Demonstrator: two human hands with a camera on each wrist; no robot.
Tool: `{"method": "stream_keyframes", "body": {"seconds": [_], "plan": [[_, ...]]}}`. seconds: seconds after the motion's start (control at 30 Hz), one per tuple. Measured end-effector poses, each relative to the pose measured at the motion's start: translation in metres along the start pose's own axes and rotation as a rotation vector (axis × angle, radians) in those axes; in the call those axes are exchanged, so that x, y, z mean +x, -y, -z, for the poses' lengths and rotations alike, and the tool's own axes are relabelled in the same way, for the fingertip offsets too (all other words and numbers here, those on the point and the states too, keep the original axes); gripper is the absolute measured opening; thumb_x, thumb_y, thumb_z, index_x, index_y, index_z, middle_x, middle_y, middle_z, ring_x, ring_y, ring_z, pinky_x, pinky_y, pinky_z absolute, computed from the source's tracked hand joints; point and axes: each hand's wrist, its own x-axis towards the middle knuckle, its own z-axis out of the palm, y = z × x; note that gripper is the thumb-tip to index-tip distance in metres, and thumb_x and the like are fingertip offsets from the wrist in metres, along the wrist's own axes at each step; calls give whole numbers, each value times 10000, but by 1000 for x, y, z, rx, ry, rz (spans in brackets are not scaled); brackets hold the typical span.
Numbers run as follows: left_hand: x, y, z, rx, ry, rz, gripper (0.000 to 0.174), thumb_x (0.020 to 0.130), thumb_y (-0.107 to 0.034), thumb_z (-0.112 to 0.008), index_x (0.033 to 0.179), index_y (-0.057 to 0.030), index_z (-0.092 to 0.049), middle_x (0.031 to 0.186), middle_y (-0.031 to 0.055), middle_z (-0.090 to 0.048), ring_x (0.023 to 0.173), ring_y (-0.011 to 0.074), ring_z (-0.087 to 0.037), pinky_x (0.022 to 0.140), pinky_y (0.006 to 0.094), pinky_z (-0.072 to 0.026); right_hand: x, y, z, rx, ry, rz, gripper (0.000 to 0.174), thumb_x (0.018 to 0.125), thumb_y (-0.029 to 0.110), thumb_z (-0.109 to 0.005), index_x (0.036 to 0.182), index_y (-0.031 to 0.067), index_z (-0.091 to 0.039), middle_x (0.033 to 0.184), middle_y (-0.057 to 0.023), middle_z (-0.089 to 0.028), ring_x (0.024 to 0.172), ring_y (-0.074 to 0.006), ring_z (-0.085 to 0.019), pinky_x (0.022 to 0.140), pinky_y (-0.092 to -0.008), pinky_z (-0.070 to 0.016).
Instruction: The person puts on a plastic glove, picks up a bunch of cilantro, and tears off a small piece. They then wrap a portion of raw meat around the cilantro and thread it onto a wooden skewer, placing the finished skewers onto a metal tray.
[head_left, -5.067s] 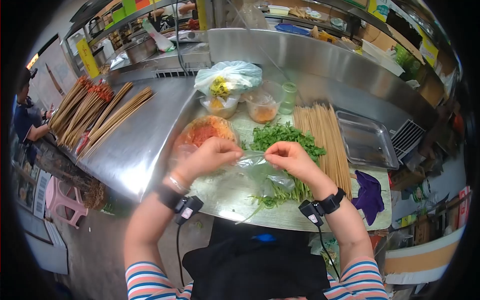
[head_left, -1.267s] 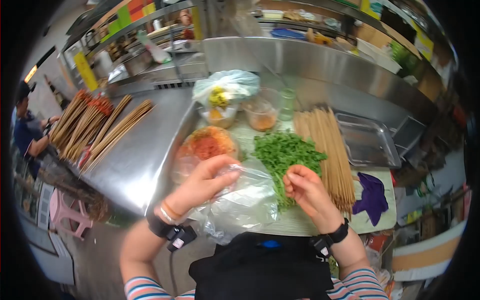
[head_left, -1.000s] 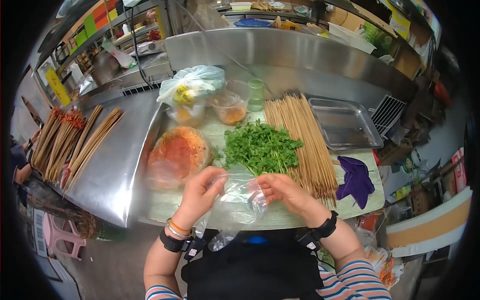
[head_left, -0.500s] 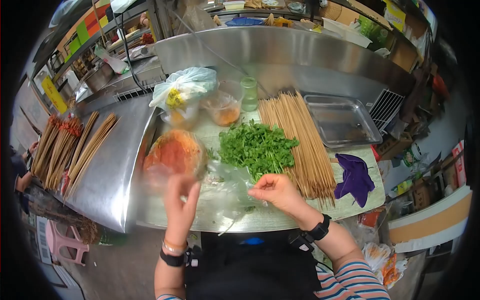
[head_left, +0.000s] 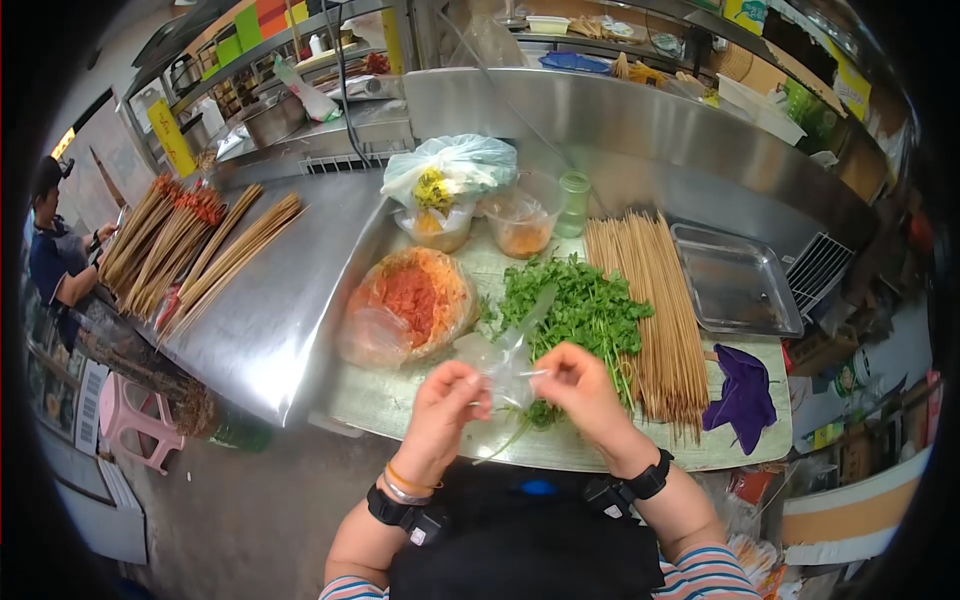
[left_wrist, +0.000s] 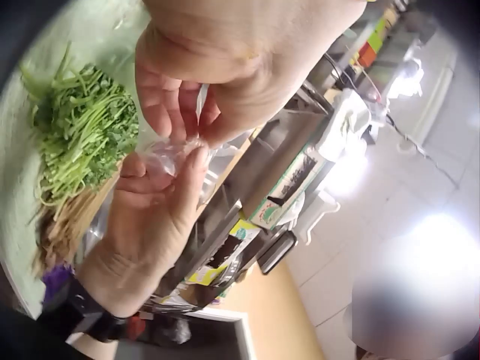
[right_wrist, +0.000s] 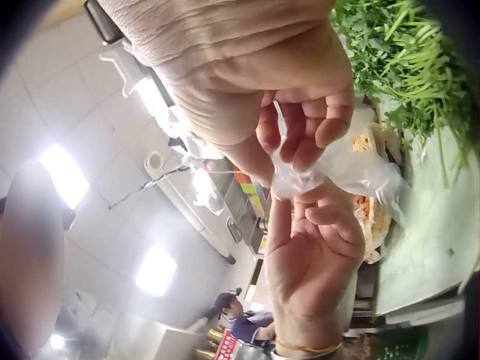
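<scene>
A thin clear plastic bag [head_left: 512, 362] is bunched up between the two hands, in front of a heap of cilantro [head_left: 575, 300]. My left hand [head_left: 445, 412] pinches its near left side between thumb and fingers, and the right hand [head_left: 583, 398] pinches the right side. The left wrist view shows the crumpled bag [left_wrist: 166, 156] between fingertips that almost meet. From the right wrist, a loose part of the bag [right_wrist: 367, 176] hangs away from the hands. Left of them sits a plastic-lined bowl of red and orange seasoning [head_left: 415, 300].
Bamboo skewers [head_left: 650, 320] lie right of the cilantro, beside a metal tray [head_left: 735, 275] and a purple cloth [head_left: 740, 398]. Behind stand a tub [head_left: 525, 215], a green jar [head_left: 574, 205] and a bagged bowl [head_left: 450, 170]. Skewer bundles [head_left: 180, 240] and a person [head_left: 60, 260] are at left.
The bag was stretched between the hands, then spread wide and hanging low; now it is gathered into a small bunch. The blurred left hand has moved back in towards the right hand.
</scene>
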Motion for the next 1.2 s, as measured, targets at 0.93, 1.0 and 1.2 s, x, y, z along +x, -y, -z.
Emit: {"method": "stream_keyframes", "body": {"seconds": [0.93,1.0,1.2], "plan": [[-93,-99,-56,894,17,-896,356,715,79,-679,1012,7,-496,856,127,-550,669,154,-514,629,243,-425,-60,131,-44,-557,192,529,176,655,13,-757,754,47,-615,647,-50,-619,547,-150,-608,485,-236,-455],[-95,-107,-54,925,113,-929,436,692,99,-708,1075,19,-514,939,201,-585,688,186,-549,619,242,-446,-57,133,-44,-558,212,570,173,659,-2,-744,758,42,-609,643,-60,-612,552,-175,-598,490,-251,-450],[-86,-93,-40,995,-60,-739,385,714,84,-697,1057,12,-538,948,160,-585,677,163,-558,607,246,-455,-49,112,-45,-621,137,522,189,642,17,-766,746,68,-616,629,-37,-615,556,-157,-615,486,-237,-453]]}}
